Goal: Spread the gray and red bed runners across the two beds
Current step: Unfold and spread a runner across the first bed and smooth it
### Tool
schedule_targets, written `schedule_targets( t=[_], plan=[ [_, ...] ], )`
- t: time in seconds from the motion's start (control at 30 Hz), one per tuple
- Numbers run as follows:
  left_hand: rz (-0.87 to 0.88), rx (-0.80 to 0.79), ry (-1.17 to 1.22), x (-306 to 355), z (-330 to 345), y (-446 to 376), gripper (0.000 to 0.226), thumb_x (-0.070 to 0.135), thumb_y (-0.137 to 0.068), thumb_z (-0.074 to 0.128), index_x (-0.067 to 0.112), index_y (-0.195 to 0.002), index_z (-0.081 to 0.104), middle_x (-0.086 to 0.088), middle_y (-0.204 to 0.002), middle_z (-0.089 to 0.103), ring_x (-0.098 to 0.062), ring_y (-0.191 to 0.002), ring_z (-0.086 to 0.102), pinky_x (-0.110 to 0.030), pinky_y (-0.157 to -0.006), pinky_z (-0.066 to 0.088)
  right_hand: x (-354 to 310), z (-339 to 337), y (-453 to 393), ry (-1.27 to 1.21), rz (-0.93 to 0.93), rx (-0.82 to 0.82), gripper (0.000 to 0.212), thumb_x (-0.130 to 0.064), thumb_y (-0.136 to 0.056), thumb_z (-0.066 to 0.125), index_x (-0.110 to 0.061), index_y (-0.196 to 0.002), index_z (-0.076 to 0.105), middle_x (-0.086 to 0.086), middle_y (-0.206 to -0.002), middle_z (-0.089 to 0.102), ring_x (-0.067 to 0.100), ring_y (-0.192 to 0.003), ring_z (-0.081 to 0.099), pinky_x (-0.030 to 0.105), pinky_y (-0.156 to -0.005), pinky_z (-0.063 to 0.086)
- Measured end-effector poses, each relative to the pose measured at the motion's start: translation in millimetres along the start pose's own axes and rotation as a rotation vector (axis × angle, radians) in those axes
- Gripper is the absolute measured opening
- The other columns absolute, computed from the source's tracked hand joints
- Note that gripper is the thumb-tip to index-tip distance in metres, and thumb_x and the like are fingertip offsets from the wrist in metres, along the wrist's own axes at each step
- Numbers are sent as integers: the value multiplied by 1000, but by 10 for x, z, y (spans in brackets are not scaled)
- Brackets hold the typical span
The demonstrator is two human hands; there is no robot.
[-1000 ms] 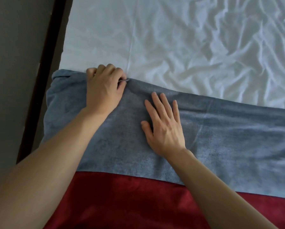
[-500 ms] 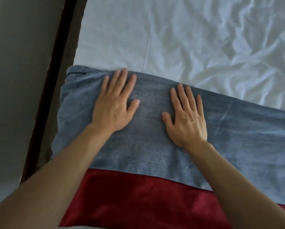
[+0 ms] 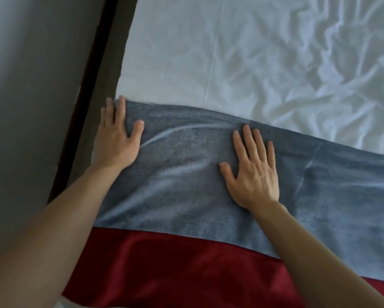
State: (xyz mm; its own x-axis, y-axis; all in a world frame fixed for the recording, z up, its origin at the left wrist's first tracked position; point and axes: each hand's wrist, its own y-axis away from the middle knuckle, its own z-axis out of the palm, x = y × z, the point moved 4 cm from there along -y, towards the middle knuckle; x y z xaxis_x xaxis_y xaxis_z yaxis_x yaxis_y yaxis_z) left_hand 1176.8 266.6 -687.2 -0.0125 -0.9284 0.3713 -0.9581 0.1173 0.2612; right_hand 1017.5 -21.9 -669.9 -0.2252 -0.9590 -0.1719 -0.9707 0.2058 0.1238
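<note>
Whereas both palms had lain close together mid-frame, the left hand (image 3: pixel 116 141) had slid to the gray runner (image 3: pixel 186 185)'s left end at the bed (image 3: pixel 242 52) edge, the right hand (image 3: pixel 252 172) staying central; fingers flat and extended, smoothing above the red runner (image 3: pixel 175 270).

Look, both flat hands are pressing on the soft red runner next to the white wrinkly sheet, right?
Not quite. In the head view, the left hand and right hand press flat on the soft gray bed runner, which borders the wrinkled white sheet. The red bed runner lies nearer, untouched by the hands.
</note>
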Motion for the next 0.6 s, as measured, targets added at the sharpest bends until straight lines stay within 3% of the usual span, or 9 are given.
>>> schedule_targets(
  t=[0.1,0.2,0.3,0.43,0.6],
  plan=[
    [39,59,-50,111,-63,63,81,67,-92,15,24,-158,-2,-8,-166,-2,-27,-153,0,-51,-123,10,1,-28,11,-10,12,9,76,-63,-97,28,-21,-159,14,2,-168,6,20,-154,0,48,-125,4],
    [279,121,-87,590,-61,282,72,57,-100,22,19,-159,5,-11,-166,3,-28,-153,4,-50,-123,11,-34,-136,28,-49,7,29,71,-56,-99,32,-15,-156,25,7,-166,14,24,-154,6,48,-125,4],
    [454,51,-49,1183,74,615,67,52,-102,30,19,-158,16,-9,-166,10,-25,-153,7,-48,-123,14,-75,-272,81,-104,-34,19,65,-48,-99,39,-13,-153,31,8,-163,24,25,-153,14,49,-125,9],
    [469,-53,-5,1636,146,908,63,49,-99,36,18,-153,31,-7,-163,21,-24,-151,17,-47,-120,22,-63,-541,179,-192,-92,50,59,-34,-95,56,-11,-148,41,9,-155,40,27,-146,32,45,-120,28],
    [496,-111,-80,1827,-30,1311,69,56,-95,28,22,-154,28,-6,-161,26,-27,-147,24,-47,-119,25,54,-1042,377,-227,-121,19,53,-36,-95,58,-14,-143,47,3,-143,52,24,-131,48,43,-105,42]
  ],
)
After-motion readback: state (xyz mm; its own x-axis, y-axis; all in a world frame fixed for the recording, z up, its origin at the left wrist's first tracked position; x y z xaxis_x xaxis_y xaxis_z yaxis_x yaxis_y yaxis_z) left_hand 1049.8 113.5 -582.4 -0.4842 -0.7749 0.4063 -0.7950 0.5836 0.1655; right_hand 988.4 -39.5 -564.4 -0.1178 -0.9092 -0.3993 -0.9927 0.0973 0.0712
